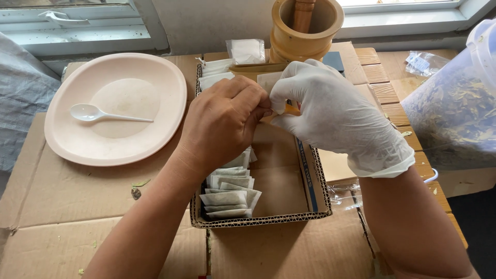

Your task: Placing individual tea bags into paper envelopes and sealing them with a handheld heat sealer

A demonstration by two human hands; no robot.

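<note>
Cardboard-covered table (62,227) beneath a window, two hands working above a shallow cardboard tray (279,217).
Bare left hand (222,124) and gloved right hand (330,113) pinch one small paper sachet (269,82) together; filled sachets (230,194) lie stacked below.

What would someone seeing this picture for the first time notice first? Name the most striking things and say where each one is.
At the centre, a bare left hand and a white-gloved right hand pinch a small sachet together above a shallow cardboard box that holds a stack of filled sachets. To the left lies a pale plate with a white plastic spoon. A wooden mortar stands behind the hands by the window.
</note>
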